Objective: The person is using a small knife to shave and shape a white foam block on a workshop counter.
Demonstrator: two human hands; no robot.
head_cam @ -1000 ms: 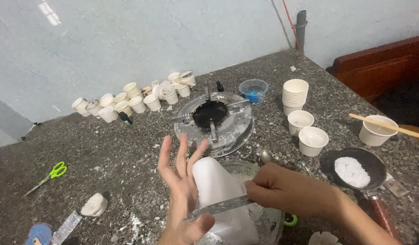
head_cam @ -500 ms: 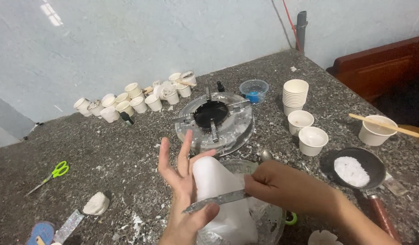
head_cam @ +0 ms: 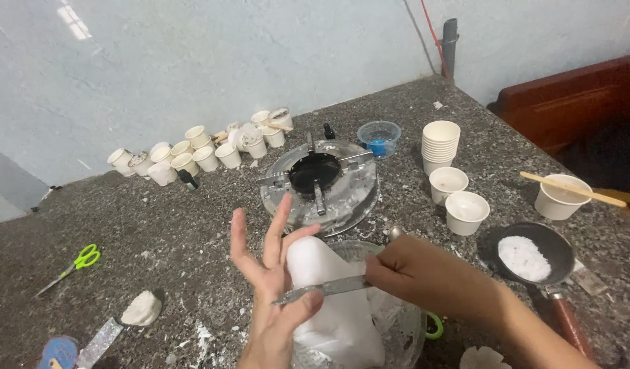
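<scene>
Two hands share the lower middle of the view, both yours. Your left hand [head_cam: 270, 290] has its fingers spread apart and pointing up, the palm and thumb cupping the side of a white moulded lump [head_cam: 332, 301]. That lump stands over a clear glass bowl [head_cam: 403, 328], and its lower part runs out of the bottom edge, so you cannot see what it sits on. Your right hand [head_cam: 414, 273] has its fingers closed around the handle of a thin metal blade [head_cam: 322, 290], whose tip lies across your left fingers and the face of the lump; the handle itself is hidden inside your fist.

Behind the bowl a round metal stand with a black centre [head_cam: 319, 181] sits on the speckled stone counter [head_cam: 158, 225]. Much of the far row of small white cups [head_cam: 205, 154] is too small to read for contents. Right of the stand are a stack of white cups [head_cam: 440, 143], two single cups beside it, and a small clear tub with something blue inside [head_cam: 379, 137]. A black pan of white powder [head_cam: 530, 253] lies at your right forearm, its handle partly cut off. Green-handled scissors [head_cam: 72, 266] lie far left. At the bottom left a blue object is cropped and unclear.
</scene>
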